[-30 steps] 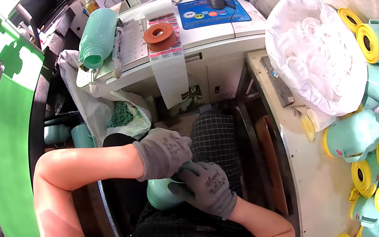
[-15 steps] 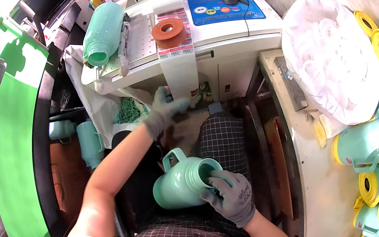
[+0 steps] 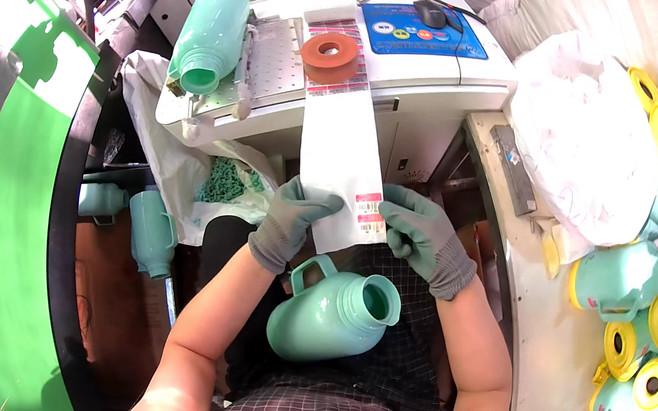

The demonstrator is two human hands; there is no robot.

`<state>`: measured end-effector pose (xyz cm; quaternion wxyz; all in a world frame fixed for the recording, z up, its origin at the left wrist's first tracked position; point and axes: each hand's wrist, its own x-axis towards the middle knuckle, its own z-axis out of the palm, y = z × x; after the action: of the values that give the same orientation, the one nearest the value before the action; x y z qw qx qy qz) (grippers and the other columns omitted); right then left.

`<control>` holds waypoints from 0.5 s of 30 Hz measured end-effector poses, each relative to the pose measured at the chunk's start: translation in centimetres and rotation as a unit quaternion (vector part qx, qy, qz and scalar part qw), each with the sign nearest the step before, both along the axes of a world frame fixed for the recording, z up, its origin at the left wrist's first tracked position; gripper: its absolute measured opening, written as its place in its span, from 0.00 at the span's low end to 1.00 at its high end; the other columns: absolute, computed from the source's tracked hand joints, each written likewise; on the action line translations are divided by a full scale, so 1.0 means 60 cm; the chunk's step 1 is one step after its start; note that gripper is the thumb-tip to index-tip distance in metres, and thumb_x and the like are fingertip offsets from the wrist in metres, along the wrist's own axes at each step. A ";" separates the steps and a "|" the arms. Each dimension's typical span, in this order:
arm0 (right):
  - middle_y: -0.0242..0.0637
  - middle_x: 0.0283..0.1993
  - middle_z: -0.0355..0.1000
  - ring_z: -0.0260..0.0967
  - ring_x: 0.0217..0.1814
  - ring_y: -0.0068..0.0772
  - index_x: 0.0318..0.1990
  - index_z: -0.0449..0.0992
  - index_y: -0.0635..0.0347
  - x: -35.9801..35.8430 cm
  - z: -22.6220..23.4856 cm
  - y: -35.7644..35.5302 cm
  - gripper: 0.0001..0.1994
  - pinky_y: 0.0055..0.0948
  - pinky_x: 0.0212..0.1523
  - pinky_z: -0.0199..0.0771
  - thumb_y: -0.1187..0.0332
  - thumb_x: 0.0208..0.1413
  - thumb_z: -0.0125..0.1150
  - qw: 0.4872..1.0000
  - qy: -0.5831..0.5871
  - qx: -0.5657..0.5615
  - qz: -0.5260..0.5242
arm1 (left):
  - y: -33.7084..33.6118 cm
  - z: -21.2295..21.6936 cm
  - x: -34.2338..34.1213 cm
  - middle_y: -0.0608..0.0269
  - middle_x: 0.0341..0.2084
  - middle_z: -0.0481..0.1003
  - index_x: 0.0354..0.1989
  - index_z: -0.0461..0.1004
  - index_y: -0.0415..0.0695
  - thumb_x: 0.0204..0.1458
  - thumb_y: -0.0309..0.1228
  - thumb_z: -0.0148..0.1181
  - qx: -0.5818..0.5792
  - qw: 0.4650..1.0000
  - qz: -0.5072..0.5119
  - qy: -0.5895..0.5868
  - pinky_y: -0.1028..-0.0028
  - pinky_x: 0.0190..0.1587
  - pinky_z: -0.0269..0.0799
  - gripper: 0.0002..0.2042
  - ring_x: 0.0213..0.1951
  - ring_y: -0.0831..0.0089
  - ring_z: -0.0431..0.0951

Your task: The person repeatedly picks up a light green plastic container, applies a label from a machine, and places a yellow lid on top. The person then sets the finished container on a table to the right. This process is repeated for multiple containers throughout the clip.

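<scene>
Both hands wear grey-green gloves. My left hand [image 3: 292, 221] pinches the left edge of a long white label strip [image 3: 342, 152] hanging from the machine top. At the strip's lower right, beside small red-and-white stickers [image 3: 368, 212], my right hand [image 3: 426, 242] has its fingers closed on the edge. Whether a sticker is lifted there I cannot tell. A mint-green jug body [image 3: 320, 316] with a handle lies tilted across my lap, its open mouth to the right, touched by neither hand. An orange tape roll [image 3: 330, 58] rests on the strip's upper part.
Another green jug body [image 3: 211, 36] lies on the perforated plate [image 3: 272, 63] of the white machine [image 3: 442, 86]. On the right bench stand a white bag [image 3: 584, 143] and several green jugs with yellow bases [image 3: 623, 278]. More jugs [image 3: 152, 233] lie low at left.
My right hand has left the jug's mouth and moved up to the strip. My left hand now grips the strip, which is pulled down toward me. The jug stays on my lap.
</scene>
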<state>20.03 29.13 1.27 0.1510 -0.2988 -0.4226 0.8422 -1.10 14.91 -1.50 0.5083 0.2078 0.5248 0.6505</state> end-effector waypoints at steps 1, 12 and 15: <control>0.41 0.50 0.83 0.72 0.30 0.18 0.62 0.76 0.69 -0.008 -0.004 0.009 0.20 0.20 0.32 0.73 0.71 0.65 0.66 0.998 0.002 -0.020 0.056 | 0.002 -0.006 0.002 0.54 0.49 0.83 0.59 0.75 0.34 0.52 0.23 0.75 -0.006 0.999 0.018 0.028 0.66 0.55 0.81 0.25 0.49 0.69 0.84; 0.36 0.44 0.84 0.79 0.44 0.18 0.53 0.83 0.69 -0.043 -0.035 -0.035 0.12 0.19 0.46 0.79 0.75 0.64 0.69 0.991 0.014 0.123 -0.058 | 0.025 0.062 0.029 0.68 0.51 0.80 0.40 0.79 0.51 0.40 0.36 0.77 0.097 0.589 0.103 0.796 0.40 0.71 0.60 0.18 0.59 0.53 0.75; 0.36 0.43 0.83 0.78 0.43 0.18 0.54 0.82 0.70 -0.043 -0.036 -0.034 0.12 0.19 0.47 0.78 0.76 0.64 0.67 0.989 0.003 0.140 -0.049 | 0.021 0.059 0.035 0.70 0.49 0.81 0.35 0.79 0.52 0.41 0.34 0.76 0.100 0.596 0.111 0.789 0.38 0.71 0.61 0.14 0.58 0.53 0.76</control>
<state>17.47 27.10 -0.86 0.2337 -0.2921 -0.5208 0.7673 0.98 16.18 2.04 -0.2037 0.6297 0.6719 0.3324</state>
